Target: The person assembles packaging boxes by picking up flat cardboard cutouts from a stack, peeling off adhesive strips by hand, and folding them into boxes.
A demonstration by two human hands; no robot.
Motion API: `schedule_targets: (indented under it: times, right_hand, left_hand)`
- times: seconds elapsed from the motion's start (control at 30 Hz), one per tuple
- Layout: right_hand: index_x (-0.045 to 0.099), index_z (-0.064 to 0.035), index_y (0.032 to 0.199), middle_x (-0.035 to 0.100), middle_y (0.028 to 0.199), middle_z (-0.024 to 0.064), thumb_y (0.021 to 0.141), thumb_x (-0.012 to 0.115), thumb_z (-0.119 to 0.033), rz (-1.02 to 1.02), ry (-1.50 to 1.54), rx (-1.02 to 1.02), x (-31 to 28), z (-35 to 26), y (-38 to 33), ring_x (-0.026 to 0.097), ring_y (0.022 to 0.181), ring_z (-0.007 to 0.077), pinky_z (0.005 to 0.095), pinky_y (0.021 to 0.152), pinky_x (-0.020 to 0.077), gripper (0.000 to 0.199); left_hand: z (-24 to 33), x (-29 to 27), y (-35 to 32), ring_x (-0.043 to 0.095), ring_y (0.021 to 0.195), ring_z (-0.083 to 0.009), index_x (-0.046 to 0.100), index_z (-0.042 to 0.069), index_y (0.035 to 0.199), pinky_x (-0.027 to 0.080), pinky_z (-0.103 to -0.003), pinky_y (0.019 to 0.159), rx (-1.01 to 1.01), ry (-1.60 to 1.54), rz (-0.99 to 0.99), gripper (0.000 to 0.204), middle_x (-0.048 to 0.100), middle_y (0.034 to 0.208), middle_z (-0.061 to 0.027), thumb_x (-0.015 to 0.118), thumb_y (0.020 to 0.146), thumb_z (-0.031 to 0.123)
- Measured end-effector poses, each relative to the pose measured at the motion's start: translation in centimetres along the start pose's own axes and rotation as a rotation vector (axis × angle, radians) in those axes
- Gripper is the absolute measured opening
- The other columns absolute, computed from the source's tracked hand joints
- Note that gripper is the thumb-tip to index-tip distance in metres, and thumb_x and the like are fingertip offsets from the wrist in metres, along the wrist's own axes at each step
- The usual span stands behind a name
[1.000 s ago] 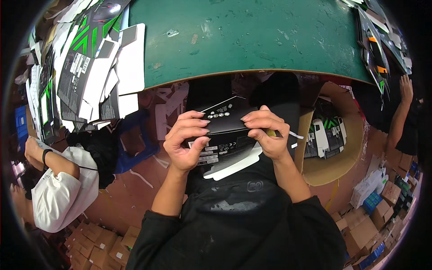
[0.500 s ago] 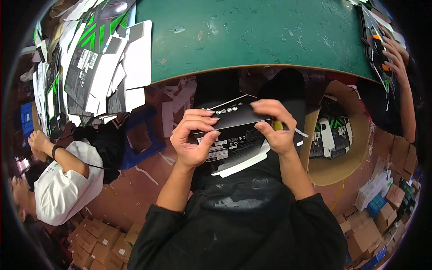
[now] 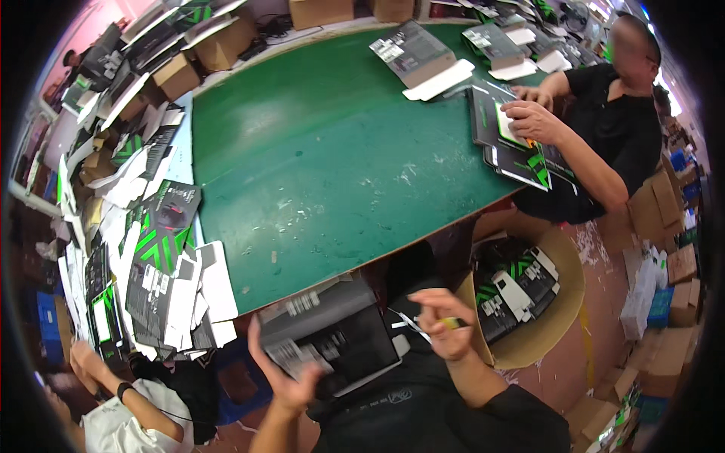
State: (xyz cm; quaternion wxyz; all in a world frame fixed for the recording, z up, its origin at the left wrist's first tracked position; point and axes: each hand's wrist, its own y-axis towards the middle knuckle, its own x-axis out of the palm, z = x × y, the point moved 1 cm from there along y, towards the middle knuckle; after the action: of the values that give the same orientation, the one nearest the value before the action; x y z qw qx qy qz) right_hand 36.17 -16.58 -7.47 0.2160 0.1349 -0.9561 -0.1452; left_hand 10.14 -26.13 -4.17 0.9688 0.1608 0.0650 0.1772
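Note:
My left hand (image 3: pixel 287 377) grips the left end of a black cardboard box (image 3: pixel 359 336) above my lap, thumb on its near face and fingers round the far side. The box is tilted, with pale printed labels and a light flap along its lower edge; motion blurs it. My right hand (image 3: pixel 447 325) is raised to the right of the box, apart from it, fingers spread from the thumb. A small yellow-green thing (image 3: pixel 453 323) shows at its fingers; whether worn or held I cannot tell. Thin white strips (image 3: pixel 408 323) lie between this hand and the box.
Ahead stands a green table (image 3: pixel 325 181), with piled flat cartons (image 3: pixel 162 279) at its left. A co-worker (image 3: pixel 612 121) handles black-green cartons at the right. Near my right side, an open cardboard container (image 3: pixel 570 317) holds cartons. Another person's white sleeve (image 3: pixel 136 415) shows lower left.
The view has lifted to show more of the table. My right hand has let go of the box and moved away; my left hand still holds it, now tilted and shifted leftward.

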Motion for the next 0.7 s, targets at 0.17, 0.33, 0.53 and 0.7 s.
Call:
schedule_targets:
  times: [0.17,0.33,0.53,0.7]
  right_hand:
    - [0.062,0.0053,0.113,0.060,0.116,0.0225,0.097,0.063,-0.015,0.079,0.085,-0.073,-2.0,-2.9,2.9,0.037,0.062,0.0052,0.0194,0.051,0.0306,0.026]
    - [0.060,0.0069,0.111,0.060,0.110,0.0185,0.102,0.060,-0.029,0.088,-0.070,-0.033,-3.4,-3.1,2.1,0.035,0.059,0.0039,0.0171,0.048,0.0260,0.037]
    - [0.061,0.0012,0.097,0.066,0.088,0.0085,0.102,0.059,-0.025,-0.020,-0.146,0.610,0.4,-1.1,3.0,0.039,0.055,0.0017,0.0182,0.047,0.0289,0.027]
    - [0.065,0.0014,0.101,0.060,0.085,-0.0024,0.093,0.067,-0.008,-0.485,-0.461,0.427,8.4,0.5,9.7,0.043,0.071,0.0017,0.0190,0.064,0.0366,0.013]
  left_hand:
    - [-2.5,-0.5,23.9,0.043,0.137,-0.0361,0.029,-0.004,0.153,0.034,-0.043,0.115,-0.067,0.299,0.075,0.098,0.040,0.149,-0.0275,0.079,0.082,0.040]
    - [-0.2,0.9,26.8,0.045,0.136,-0.0383,0.036,-0.002,0.151,0.038,-0.043,0.112,-0.078,0.663,0.120,0.088,0.044,0.145,-0.0263,0.074,0.087,0.046]
    - [2.1,-10.2,12.0,0.051,0.121,-0.0433,0.040,-0.003,0.146,0.042,-0.048,0.104,0.009,1.091,0.350,0.076,0.051,0.130,-0.0266,0.078,0.085,0.021]
    - [-2.3,-27.3,2.3,0.039,0.134,-0.0465,0.025,-0.006,0.152,0.033,-0.053,0.112,-0.537,1.116,1.110,0.099,0.033,0.148,-0.0317,0.078,0.085,0.044]
